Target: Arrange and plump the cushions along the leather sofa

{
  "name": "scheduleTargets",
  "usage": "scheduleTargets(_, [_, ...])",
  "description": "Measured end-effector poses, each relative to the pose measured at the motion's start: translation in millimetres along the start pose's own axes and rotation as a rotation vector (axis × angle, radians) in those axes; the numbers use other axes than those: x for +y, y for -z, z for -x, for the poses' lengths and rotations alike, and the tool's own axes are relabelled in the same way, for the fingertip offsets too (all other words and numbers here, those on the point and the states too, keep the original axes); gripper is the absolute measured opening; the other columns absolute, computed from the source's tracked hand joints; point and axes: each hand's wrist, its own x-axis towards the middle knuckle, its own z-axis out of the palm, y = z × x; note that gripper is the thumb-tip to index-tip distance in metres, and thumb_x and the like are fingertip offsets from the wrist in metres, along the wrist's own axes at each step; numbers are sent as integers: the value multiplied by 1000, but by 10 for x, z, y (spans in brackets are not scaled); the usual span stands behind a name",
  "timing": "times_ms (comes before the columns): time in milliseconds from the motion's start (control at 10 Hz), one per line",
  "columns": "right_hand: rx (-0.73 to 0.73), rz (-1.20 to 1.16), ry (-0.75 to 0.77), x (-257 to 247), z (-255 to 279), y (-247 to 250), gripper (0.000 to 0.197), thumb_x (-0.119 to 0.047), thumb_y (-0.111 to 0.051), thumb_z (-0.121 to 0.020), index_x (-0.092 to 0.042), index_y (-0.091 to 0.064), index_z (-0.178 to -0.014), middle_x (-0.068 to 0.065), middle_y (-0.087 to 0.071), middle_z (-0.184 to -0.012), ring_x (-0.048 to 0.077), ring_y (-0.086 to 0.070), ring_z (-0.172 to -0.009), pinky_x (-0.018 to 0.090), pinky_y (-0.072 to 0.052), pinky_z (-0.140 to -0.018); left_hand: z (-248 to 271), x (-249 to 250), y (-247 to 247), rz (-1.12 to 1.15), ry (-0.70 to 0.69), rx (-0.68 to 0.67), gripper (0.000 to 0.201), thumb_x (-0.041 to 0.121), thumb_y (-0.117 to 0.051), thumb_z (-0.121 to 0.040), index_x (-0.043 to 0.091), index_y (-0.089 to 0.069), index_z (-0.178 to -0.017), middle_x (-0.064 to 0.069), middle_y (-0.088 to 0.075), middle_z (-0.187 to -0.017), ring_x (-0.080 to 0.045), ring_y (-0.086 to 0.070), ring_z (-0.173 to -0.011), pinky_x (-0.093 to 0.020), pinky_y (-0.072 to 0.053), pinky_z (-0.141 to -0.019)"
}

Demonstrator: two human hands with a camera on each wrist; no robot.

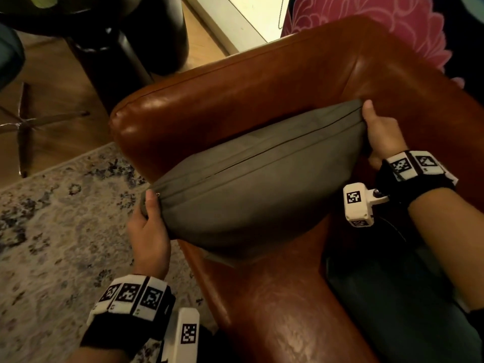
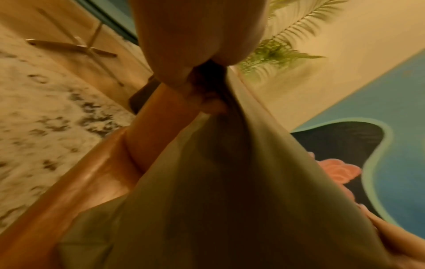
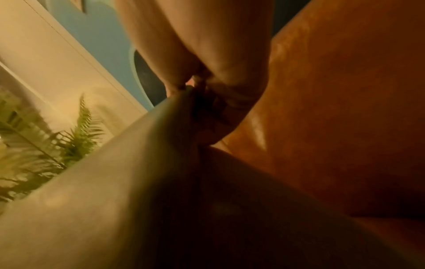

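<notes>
I see a grey cushion [image 1: 243,184] held edge-up in the corner of the brown leather sofa [image 1: 235,82], its seam running from 8 o'clock to 2 o'clock. My left hand [image 1: 148,231] grips the cushion's 8 o'clock corner, thumb on top; my right hand [image 1: 381,132] grips the 2 o'clock corner, thumb up against the sofa's back. Both wrists wear black bands with white marker blocks. A patterned rug [image 1: 52,218] lies at 9 o'clock on the wooden floor [image 1: 60,82], and a pink floral fabric [image 1: 379,24] shows at 1 o'clock.
</notes>
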Motion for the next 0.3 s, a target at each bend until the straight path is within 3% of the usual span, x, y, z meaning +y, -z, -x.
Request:
scheduleTargets(100, [-14,209,-50,137,16,-84,65,-57,-43,-98,1,-64,-121,21,-60,-133,35,-58,-120,36,-43,-92,-93,-263,4,-133,136,20,84,99,-41,-53,32,-65,-97,-3,-69,-111,-28,-65,-103,-57,-52,-90])
scheduleTargets(200, [-5,288,-78,136,16,-123,73,-60,-39,-98,1,-55,-136,18,-55,-141,36,-53,-127,36,-40,-101,-125,-261,-43,-106,160,51,75,93,-36,-67,27,-64,-90,-6,-69,-104,-29,-65,-97,-52,-53,-87])
scheduleTargets(300, [7,45,-136,156,-12,1,69,-67,-38,-95,-8,-61,-123,9,-62,-119,28,-62,-100,44,-53,-89,-76,-182,17,32,271,169,59,64,-22,-96,19,-60,-100,-1,-63,-86,-17,-61,-74,-33,-52,-63])
